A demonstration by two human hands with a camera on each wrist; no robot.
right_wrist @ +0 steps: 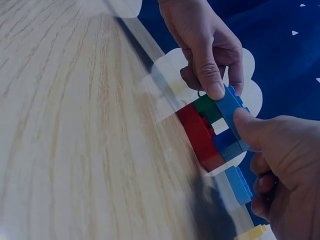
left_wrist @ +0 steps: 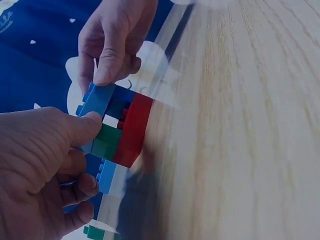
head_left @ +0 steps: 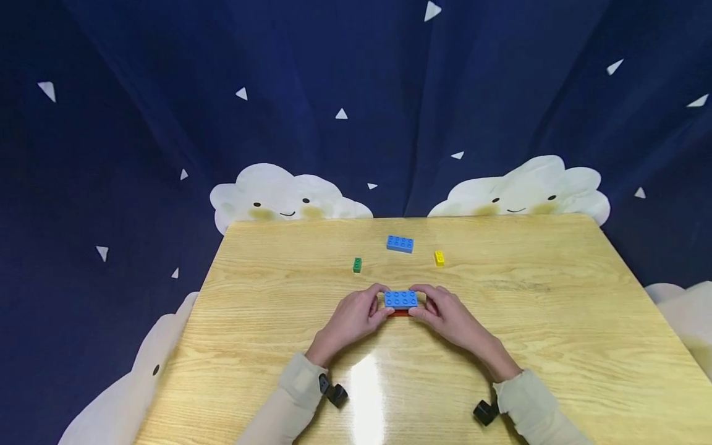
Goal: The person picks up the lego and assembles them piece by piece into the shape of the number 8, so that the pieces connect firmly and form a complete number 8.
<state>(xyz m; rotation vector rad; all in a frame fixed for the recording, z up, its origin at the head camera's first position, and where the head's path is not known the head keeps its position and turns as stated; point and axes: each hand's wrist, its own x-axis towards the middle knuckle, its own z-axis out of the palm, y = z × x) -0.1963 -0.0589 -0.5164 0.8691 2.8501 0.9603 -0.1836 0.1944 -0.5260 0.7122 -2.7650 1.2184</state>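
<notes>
Both hands pinch a long blue brick (head_left: 400, 299) between thumb and fingers, my left hand (head_left: 358, 314) at its left end and my right hand (head_left: 447, 315) at its right. That brick forms the top of a small stack. Under it, a green brick (left_wrist: 106, 141) stands at the left end and a small darker blue brick (right_wrist: 227, 145) at the right, with a gap between them. A long red brick (left_wrist: 134, 132) makes the base, low at the table top. Some of the red brick's studs show through the gap.
Behind the stack, another long blue brick (head_left: 400, 245) lies on the wooden table (head_left: 267, 259). A small green brick (head_left: 357, 265) is at its left and a small yellow brick (head_left: 439, 258) at its right. A dark blue curtain (head_left: 356, 74) hangs beyond the far edge.
</notes>
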